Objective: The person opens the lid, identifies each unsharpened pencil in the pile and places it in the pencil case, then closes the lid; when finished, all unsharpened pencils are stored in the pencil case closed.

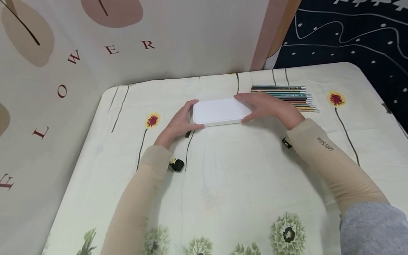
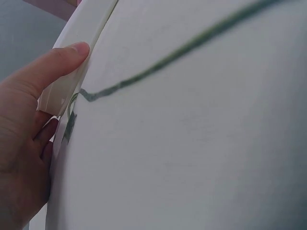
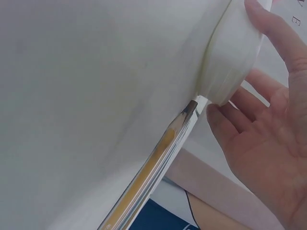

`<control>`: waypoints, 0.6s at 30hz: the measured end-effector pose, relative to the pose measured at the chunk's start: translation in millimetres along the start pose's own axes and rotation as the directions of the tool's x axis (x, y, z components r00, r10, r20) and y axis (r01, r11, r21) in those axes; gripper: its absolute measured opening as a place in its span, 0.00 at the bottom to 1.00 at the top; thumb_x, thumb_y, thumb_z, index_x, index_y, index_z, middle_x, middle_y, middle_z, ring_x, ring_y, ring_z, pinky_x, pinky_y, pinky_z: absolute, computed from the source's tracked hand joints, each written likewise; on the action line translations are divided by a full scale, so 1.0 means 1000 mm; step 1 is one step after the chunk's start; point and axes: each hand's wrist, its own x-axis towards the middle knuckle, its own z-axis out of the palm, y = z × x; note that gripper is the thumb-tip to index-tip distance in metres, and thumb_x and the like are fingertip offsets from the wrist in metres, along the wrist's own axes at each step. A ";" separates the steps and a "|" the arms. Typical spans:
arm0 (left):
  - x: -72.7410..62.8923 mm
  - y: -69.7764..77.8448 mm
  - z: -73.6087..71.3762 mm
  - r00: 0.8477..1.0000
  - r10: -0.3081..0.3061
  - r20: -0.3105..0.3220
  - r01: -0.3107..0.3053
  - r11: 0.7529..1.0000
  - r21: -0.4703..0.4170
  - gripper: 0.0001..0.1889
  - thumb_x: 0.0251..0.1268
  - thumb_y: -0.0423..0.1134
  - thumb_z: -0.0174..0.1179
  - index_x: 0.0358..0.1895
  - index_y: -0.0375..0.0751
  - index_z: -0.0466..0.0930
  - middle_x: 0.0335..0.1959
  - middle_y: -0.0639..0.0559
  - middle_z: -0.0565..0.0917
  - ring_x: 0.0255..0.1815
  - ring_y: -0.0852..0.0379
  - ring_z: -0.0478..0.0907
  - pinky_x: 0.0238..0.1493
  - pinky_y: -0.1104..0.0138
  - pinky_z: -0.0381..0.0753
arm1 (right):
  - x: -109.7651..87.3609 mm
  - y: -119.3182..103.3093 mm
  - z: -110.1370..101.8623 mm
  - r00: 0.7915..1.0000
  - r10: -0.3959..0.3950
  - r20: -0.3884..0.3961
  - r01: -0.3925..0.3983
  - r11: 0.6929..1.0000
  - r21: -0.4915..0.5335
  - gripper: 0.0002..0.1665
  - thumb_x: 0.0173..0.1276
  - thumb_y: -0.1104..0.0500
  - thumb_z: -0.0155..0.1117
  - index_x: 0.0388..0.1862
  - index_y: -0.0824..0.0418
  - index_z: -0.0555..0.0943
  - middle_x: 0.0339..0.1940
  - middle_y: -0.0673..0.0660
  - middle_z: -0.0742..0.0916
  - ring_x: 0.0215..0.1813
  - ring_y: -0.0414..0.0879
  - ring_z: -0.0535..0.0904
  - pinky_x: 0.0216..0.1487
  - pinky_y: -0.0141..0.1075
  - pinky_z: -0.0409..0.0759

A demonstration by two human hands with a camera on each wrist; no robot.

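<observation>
At the two short ends of the white pencil tin (image 1: 220,111) our fingers are curled round its edges: our left hand (image 1: 178,124) clasps the left end with the thumb on the near rim, and our right hand (image 1: 267,106) lies over the right end with fingers spread across the lid. The left wrist view shows the thumb (image 2: 57,62) pressed along the tin's side wall; the right wrist view shows fingers (image 3: 230,122) cupping the rounded corner. The tin lies flat near the far middle of the table, lid on.

We judge that we are steadying the closed tin; lifting the lid would call for a firm hold on the base with one hand and a pull at the rim with the other.

Just beyond our right hand lies a row of coloured pencils (image 1: 287,96), side by side, close to the tin. Under everything is a pale flowered tablecloth (image 1: 223,184), and a cream wall hanging (image 1: 95,53) with red letters stands behind.
</observation>
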 end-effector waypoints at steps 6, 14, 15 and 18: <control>0.001 -0.001 0.001 1.000 -0.005 -0.007 0.005 1.000 0.002 0.52 0.51 0.51 0.76 0.78 0.56 0.52 0.79 0.49 0.59 0.81 0.49 0.55 0.79 0.52 0.57 | 0.001 0.002 -0.001 1.000 -0.009 -0.015 0.009 1.000 0.015 0.55 0.57 0.45 0.76 0.79 0.60 0.61 0.79 0.60 0.67 0.79 0.57 0.61 0.78 0.51 0.58; 0.000 -0.001 0.000 1.000 0.005 -0.010 -0.004 1.000 0.013 0.52 0.50 0.50 0.77 0.78 0.55 0.53 0.79 0.48 0.60 0.80 0.48 0.56 0.79 0.51 0.57 | 0.002 0.005 -0.001 1.000 -0.003 -0.029 0.004 1.000 0.026 0.55 0.55 0.44 0.78 0.78 0.58 0.63 0.77 0.58 0.70 0.76 0.58 0.65 0.76 0.52 0.62; 0.000 -0.001 0.000 1.000 0.007 -0.010 -0.007 1.000 0.014 0.52 0.50 0.50 0.77 0.78 0.55 0.53 0.79 0.48 0.60 0.80 0.48 0.56 0.79 0.51 0.58 | 0.002 0.005 -0.002 1.000 -0.003 -0.029 0.003 1.000 0.024 0.55 0.55 0.44 0.78 0.78 0.57 0.64 0.77 0.58 0.70 0.76 0.57 0.65 0.76 0.52 0.62; 0.001 -0.001 0.000 1.000 0.012 -0.014 -0.011 1.000 0.013 0.52 0.50 0.50 0.77 0.77 0.55 0.53 0.79 0.48 0.61 0.79 0.49 0.57 0.79 0.52 0.58 | 0.002 0.006 -0.002 0.999 -0.001 -0.034 0.002 1.000 0.027 0.55 0.54 0.43 0.79 0.77 0.57 0.65 0.77 0.57 0.71 0.76 0.57 0.66 0.75 0.51 0.63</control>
